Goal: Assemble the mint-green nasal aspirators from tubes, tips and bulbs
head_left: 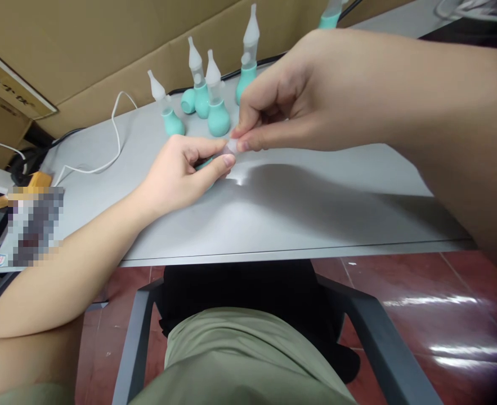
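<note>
My left hand (170, 174) is closed round a nasal aspirator, whose teal bulb (205, 163) shows only as a sliver between the fingers. At the fingertips, the thumb and forefinger of my right hand (303, 95) pinch its small translucent white end piece (232, 145). Both hands meet just above the table, and most of the held aspirator is hidden. Behind them stand several like it, with teal bulbs, clear tubes and white tips: a nearest one (218, 118), a left one (173, 122) and a taller-looking one (248, 76) beside my right hand.
A loose teal bulb (188, 101) lies among the standing aspirators. A white cable (115, 121) curls over the grey table (180, 239) at left, near a yellow object (40, 181) and a blurred-out item. Cardboard (104, 45) walls the back. Chair armrests (370, 326) flank my lap.
</note>
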Available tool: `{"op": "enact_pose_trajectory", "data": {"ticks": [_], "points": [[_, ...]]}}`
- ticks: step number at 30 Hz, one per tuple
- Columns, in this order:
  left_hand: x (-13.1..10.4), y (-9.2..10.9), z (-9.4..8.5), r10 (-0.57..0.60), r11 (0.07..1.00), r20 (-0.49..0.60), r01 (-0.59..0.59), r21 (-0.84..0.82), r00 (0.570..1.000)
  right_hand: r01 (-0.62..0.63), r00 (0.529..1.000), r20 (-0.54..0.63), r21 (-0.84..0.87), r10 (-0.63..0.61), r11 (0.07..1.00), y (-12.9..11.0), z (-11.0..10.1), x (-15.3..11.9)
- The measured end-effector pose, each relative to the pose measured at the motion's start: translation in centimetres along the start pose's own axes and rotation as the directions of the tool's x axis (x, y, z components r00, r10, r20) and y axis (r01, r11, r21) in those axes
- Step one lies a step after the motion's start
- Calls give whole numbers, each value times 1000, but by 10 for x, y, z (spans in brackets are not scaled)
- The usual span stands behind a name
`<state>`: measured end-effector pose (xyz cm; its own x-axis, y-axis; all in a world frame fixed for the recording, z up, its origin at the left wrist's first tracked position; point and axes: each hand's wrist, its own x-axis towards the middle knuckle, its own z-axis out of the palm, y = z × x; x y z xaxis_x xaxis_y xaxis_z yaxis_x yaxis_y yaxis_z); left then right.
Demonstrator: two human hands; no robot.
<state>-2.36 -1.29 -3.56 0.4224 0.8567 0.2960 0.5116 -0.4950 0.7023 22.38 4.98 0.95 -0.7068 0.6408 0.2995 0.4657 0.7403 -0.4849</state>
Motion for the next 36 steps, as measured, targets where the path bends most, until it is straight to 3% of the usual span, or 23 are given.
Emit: {"op": "enact_pose_trajectory", "data": {"ticks": [8, 13, 17, 24, 28, 31, 32, 36], "points": [[3, -4, 0, 27, 998, -70, -32, -62, 997, 74, 997, -54, 283, -61, 956, 10, 5, 2], [10, 0, 3, 18, 972, -176, -59, -227, 984, 139, 986, -149, 516, -71, 845, 13, 15, 6], [12, -6, 6, 36, 957, -258, -108, -271, 965, 140, 989, -119, 594, -85, 792, 21, 23, 7], [12, -18, 4, 44, 972, -174, -82, -219, 984, 161, 987, -93, 633, -133, 757, 31, 20, 5], [13, -22, -4, 103, 980, -171, -129, -150, 980, 134, 990, -123, 634, -71, 761, 28, 11, 3], [25, -51, -23, 228, 958, -327, -271, -94, 917, 158, 962, -272, 623, 23, 766, 23, 2, 1], [31, -65, -32, 285, 939, -401, -337, -65, 871, 167, 943, -328, 611, 56, 774, 21, -1, 0], [51, -110, -65, 279, 951, -556, -307, 45, 783, 83, 866, -464, 505, 189, 859, 24, -7, 1]]}}
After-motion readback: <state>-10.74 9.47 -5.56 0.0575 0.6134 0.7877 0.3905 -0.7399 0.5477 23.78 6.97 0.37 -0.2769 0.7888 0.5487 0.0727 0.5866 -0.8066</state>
